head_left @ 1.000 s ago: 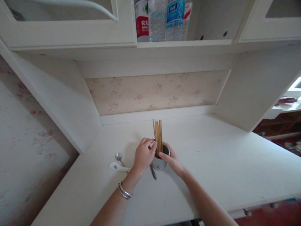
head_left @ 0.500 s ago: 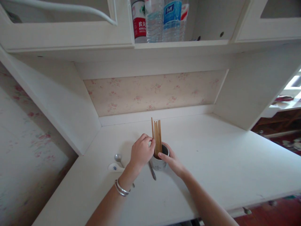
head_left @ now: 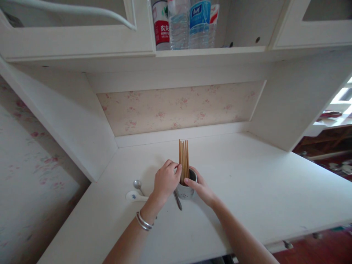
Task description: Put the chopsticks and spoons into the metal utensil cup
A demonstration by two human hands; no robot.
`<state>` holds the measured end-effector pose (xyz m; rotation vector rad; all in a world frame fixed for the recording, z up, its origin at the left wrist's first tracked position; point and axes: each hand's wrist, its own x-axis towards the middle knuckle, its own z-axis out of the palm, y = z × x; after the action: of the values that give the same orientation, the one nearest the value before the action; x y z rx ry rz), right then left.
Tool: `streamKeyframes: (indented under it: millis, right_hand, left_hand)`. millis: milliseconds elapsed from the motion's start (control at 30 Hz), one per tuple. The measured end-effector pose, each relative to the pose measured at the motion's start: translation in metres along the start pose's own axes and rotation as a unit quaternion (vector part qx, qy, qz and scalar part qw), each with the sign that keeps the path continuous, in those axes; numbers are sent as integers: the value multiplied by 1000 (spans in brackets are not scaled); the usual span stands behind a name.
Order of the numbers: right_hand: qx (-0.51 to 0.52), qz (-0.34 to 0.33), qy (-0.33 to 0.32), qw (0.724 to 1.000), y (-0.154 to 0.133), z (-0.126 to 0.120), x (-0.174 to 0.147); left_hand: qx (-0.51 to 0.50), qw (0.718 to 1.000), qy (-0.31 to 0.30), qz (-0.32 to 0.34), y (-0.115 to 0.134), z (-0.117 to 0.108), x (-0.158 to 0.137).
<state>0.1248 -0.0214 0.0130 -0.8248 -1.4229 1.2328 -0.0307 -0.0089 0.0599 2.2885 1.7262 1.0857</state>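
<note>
Several wooden chopsticks [head_left: 184,156] stand upright in a pale cup [head_left: 185,192] with a pattern of small dots on its front. My left hand [head_left: 167,179], with silver bangles at the wrist, pinches the leftmost chopstick between thumb and fingers. Round the right side of the cup curls my right hand [head_left: 200,186], its thumb over the rim against the chopsticks. A metal utensil handle [head_left: 178,201] lies on the counter just left of the cup. Left of my wrist lie a metal spoon [head_left: 137,184] and a white ceramic spoon [head_left: 134,196], partly hidden by my forearm.
The white counter [head_left: 261,183] runs under a low cabinet shelf [head_left: 214,52] holding plastic bottles [head_left: 178,27]. Side panels [head_left: 297,95] close in the counter at left and right. A white curved bar [head_left: 82,9] crosses the upper left.
The chopstick in my left hand has gone down into the cup, its top now level with the others. My right hand has stayed on the cup.
</note>
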Motion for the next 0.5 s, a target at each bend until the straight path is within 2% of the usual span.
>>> streamKeyframes:
  millis: [133,267,367,500]
  right_hand:
    - [5,2,-4,1000,-1,0,-1]
    - [7,3,-13,1000,-5,2,-1]
    - [16,16,-17,1000,-5,2,-2]
    - [45,44,-11,998,6,0,-1]
  left_hand:
    - [-172,983,42,-57,-3,11,-12]
    - [-338,938,16,-77,-6,26,-34]
    - [-386,921,-19,-56,-8,37,-45]
    - [-383,921,-12,-73,-9,51,-47]
